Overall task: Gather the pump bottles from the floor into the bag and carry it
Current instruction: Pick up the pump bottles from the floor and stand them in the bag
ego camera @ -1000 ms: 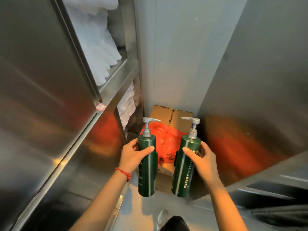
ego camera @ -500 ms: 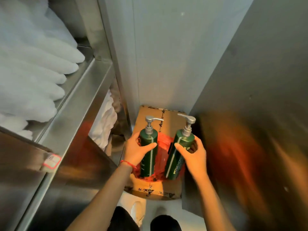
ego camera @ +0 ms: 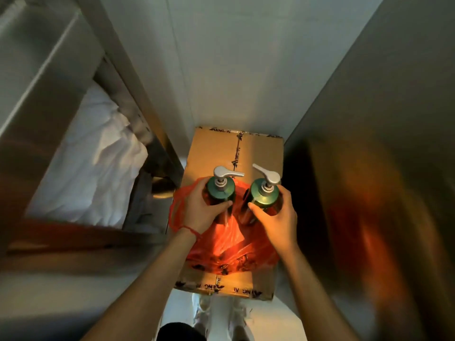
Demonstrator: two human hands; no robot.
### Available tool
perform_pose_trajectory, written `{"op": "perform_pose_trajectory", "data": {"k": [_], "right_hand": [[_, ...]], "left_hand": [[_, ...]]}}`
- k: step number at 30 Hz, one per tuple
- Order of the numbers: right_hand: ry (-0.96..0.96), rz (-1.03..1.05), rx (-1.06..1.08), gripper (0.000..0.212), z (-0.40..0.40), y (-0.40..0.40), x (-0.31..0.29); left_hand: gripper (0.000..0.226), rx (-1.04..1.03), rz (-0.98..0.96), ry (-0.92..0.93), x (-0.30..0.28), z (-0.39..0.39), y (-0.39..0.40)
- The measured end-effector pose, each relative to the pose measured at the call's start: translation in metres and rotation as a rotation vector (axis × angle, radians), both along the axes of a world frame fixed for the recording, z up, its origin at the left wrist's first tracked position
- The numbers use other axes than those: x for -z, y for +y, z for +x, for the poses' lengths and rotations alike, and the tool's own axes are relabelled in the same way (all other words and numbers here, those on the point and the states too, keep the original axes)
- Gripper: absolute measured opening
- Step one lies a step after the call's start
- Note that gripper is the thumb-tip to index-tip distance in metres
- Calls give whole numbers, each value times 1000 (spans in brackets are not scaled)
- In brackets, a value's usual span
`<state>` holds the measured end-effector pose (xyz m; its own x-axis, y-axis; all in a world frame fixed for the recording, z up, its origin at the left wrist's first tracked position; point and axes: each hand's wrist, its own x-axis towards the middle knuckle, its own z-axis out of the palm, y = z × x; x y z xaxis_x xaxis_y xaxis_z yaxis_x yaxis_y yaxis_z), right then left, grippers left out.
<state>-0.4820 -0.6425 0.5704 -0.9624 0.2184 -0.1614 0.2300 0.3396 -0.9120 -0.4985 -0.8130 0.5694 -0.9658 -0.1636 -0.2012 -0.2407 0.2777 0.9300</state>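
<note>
Two dark green pump bottles with silver pump heads stand upright, seen from above. My left hand (ego camera: pixel 200 212) grips the left bottle (ego camera: pixel 219 190) around its shoulder. My right hand (ego camera: pixel 277 217) grips the right bottle (ego camera: pixel 264 196) the same way. Both bottles are over an orange plastic bag (ego camera: pixel 229 242) that lies on a sealed cardboard box (ego camera: pixel 234 148). Their lower ends sit at the bag's opening; whether they are inside it I cannot tell. A bag handle loops out beside my left wrist.
The box fills a narrow gap between a steel shelf unit (ego camera: pixel 81 57) on the left and a steel panel (ego camera: pixel 381 143) on the right, with a pale wall behind. White folded linen (ego camera: pixel 93 163) lies on the lower shelf. My white shoes (ego camera: pixel 221 313) stand just before the box.
I have leaned in over the box, so the view now looks almost straight down. Both hands have lowered the bottles down onto the orange bag.
</note>
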Motion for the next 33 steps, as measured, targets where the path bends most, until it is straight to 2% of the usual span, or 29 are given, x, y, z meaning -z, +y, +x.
{"op": "perform_pose_trajectory", "data": {"k": [9,23,33], "right_hand": [[20,8,-55,65,-13,-1,36],[-8,-46,-131,71,-3,-4,32],[-27,-41,-94,74,7,-4,28]], "left_hand": [[63,78,-5,27,28,-12,4],[68,188,-32,28,18,-1,-11],[69,102,-27,20,18,9,-11]]}}
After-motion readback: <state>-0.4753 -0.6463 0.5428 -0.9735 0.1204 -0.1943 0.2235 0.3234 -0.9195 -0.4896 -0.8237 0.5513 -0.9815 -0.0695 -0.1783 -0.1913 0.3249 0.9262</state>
